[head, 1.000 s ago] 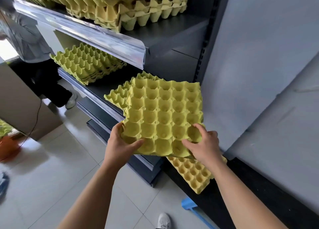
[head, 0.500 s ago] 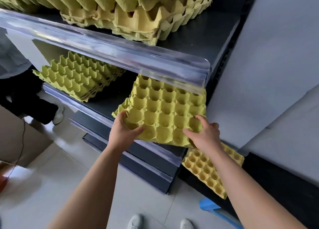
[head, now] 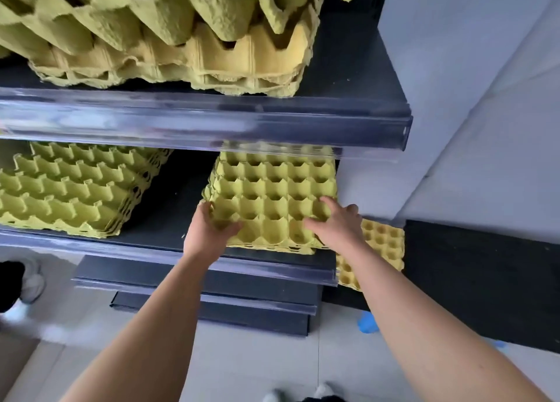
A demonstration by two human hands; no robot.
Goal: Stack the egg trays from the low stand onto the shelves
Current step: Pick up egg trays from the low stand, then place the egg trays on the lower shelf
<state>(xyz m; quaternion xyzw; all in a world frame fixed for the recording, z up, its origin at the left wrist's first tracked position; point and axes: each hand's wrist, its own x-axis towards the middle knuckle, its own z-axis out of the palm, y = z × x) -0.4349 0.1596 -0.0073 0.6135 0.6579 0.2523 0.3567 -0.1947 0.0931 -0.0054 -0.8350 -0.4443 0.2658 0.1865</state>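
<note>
A small stack of yellow-green egg trays (head: 269, 186) lies on the right part of the middle shelf (head: 169, 219), partly under the upper shelf's edge. My left hand (head: 209, 227) grips its near left corner, thumb on top. On the near right part of the top tray rests my right hand (head: 336, 222), its fingers spread over the cups. More egg trays (head: 385, 244) lie on the low black stand (head: 485, 274) to the right, partly hidden behind my right forearm.
A second tray stack (head: 69, 189) fills the left of the middle shelf. The upper shelf (head: 212, 119) carries a tall pile of trays (head: 163, 35) and overhangs my hands. A grey wall (head: 485, 98) stands on the right. Another person's shoe (head: 30, 283) shows at far left.
The tray stack has moved deeper onto the middle shelf and now lies flat there. My view has come closer to the shelves. Both hands stay at its near edge.
</note>
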